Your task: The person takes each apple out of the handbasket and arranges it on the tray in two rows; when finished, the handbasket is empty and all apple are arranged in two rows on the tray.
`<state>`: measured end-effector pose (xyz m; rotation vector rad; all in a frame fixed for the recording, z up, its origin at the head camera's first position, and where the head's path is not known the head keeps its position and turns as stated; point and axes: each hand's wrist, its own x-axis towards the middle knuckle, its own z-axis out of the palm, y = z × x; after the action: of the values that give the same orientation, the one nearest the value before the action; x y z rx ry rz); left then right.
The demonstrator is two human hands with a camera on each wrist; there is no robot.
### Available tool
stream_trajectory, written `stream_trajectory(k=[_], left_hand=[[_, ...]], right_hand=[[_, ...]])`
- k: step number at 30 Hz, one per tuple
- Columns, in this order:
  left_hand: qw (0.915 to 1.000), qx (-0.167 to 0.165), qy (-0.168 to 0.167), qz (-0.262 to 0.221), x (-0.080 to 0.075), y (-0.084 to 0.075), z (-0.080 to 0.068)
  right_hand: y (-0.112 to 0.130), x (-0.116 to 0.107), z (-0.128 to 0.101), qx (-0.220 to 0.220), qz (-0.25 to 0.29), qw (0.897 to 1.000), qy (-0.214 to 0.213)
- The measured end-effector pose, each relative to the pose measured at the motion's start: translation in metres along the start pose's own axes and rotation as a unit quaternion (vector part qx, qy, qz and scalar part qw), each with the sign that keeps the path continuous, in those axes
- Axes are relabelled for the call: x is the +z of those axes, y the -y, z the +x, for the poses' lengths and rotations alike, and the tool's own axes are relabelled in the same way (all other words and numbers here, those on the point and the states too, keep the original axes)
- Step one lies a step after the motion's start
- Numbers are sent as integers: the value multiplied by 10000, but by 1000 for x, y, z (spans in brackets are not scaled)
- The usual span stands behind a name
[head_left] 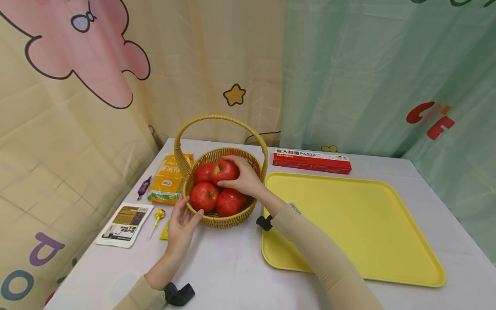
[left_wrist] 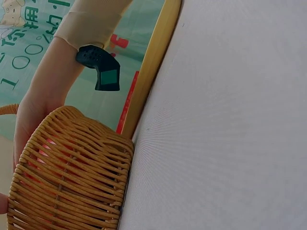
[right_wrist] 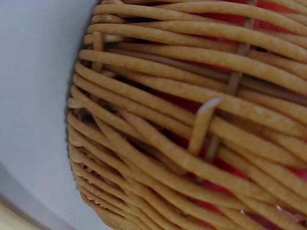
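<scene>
Centrally, a person's right hand (head_left: 245,175) gripped a red apple (head_left: 224,170) between thumb and fingers, inside a round wicker basket (head_left: 224,222). The left hand (head_left: 180,224), its thumb and fingers spread apart, rested against the basket's near left edge. At least three other apples (head_left: 204,196) sat close around the held one. A tall handle (head_left: 217,117) arched above the fruit, rising behind the right hand. From the right wrist, the woven wall blocked any sight of the grip, with only red showing through its gaps.

Just right of the basket lay a large yellow tray (head_left: 372,224); the beige right sleeve (head_left: 315,243) crossed over it and hid part of it. Beyond the tray's far edge was a red-and-white pasta box (head_left: 311,163). To the basket's left, an orange packet (head_left: 167,178) was partly covered by the basket, with a purple wrapped sweet (head_left: 144,188) beside it. Nearer were a white pouch (head_left: 125,224), a yellow-headed lollipop (head_left: 158,217) and a small yellow item (head_left: 165,232), mostly hidden by the left hand. Everything stood on a white tablecloth (head_left: 232,262), with printed curtains (head_left: 329,77) behind
</scene>
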<state>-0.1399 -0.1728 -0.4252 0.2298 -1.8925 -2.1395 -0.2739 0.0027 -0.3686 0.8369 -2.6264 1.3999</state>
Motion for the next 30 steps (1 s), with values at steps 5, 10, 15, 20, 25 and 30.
stream_trajectory(k=[5, 10, 15, 20, 25, 30], left_hand=[[9999, -105, -7, -3, 0, -1, 0], [9998, -175, -5, 58, 0, -2, 0], [9998, -182, 29, 78, -1, -2, 0], [9998, -173, 20, 78, -2, -2, 0], [9998, -157, 13, 101, -2, -1, 0], [9999, -132, 46, 9, -2, -1, 0]], right_hand=[[3, 0, -2, -105, -120, 9997, -173], [9, -5, -8, -270, -24, 9993, -262], [26, -19, -21, -489, 563, 9971, -153], [43, -38, -36, -774, 1318, 9882, 106], [50, -60, -51, -1056, 1982, 9741, 251], [45, -88, -64, -1739, 2251, 9587, 12]])
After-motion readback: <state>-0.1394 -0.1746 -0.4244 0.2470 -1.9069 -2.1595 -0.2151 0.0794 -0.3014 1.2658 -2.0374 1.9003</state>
